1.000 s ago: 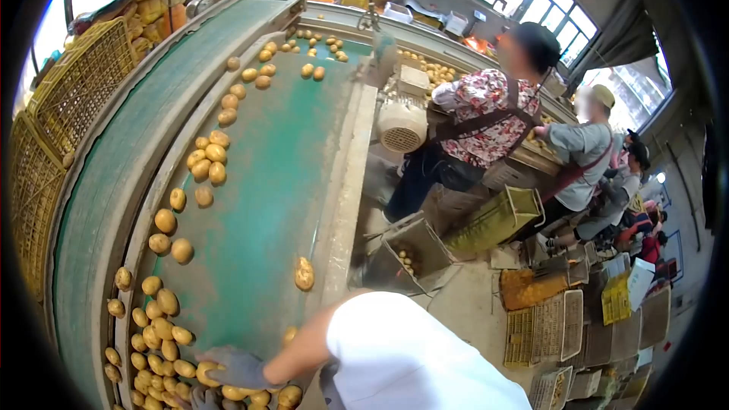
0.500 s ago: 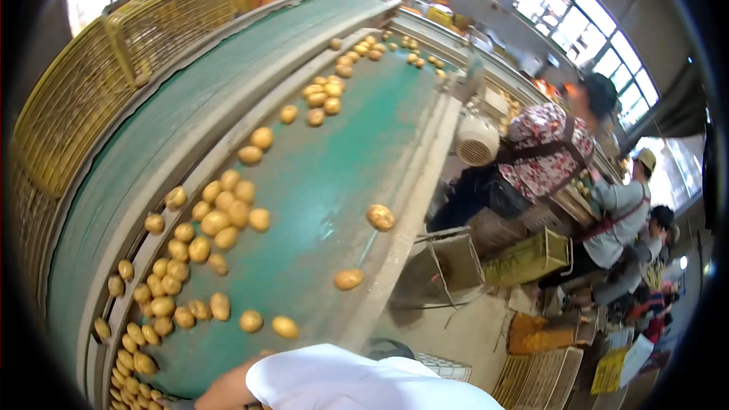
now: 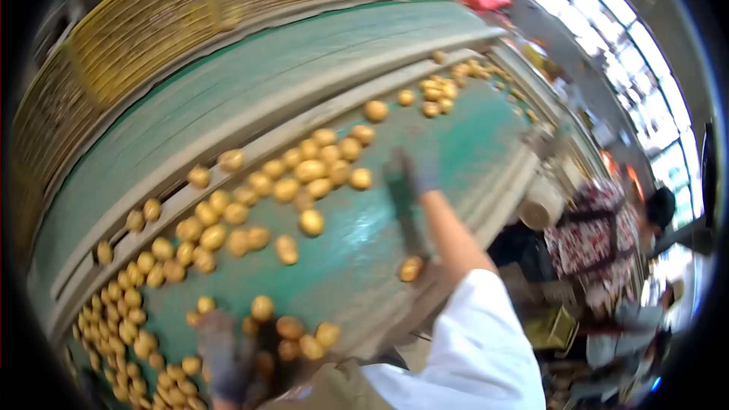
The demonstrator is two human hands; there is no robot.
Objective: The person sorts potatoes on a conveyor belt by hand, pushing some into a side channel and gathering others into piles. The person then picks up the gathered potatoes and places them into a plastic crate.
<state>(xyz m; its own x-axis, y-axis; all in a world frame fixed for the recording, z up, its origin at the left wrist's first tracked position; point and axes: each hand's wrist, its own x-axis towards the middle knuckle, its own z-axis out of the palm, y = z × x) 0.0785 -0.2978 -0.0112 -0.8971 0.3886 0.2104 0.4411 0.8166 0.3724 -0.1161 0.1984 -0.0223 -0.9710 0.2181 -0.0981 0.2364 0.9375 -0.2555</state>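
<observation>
Many yellow-brown potatoes (image 3: 310, 171) lie on a green conveyor belt (image 3: 357, 235), most of them in a band along its far-left rail. My right hand (image 3: 416, 173), gloved in grey and blurred, reaches over the belt just right of that band, with its shadow below. My left hand (image 3: 222, 353), in a grey glove and also blurred, is low in the view among potatoes. A potato (image 3: 203, 304) sits by its fingertips, and others lie to its right. Whether either hand holds anything is too smeared to tell. One potato (image 3: 411, 269) rests near the belt's right edge.
Beyond the rail (image 3: 304, 114) runs a second green belt (image 3: 250, 68), with yellow crates (image 3: 144, 23) behind it. A motor (image 3: 541, 203) stands at the right edge. A co-worker in a flowered top (image 3: 592, 239) and other people are farther right.
My right arm has come into view, stretched out over the belt. My left hand now shows at the bottom among potatoes. The view has turned, shifting the belt and potatoes in the picture.
</observation>
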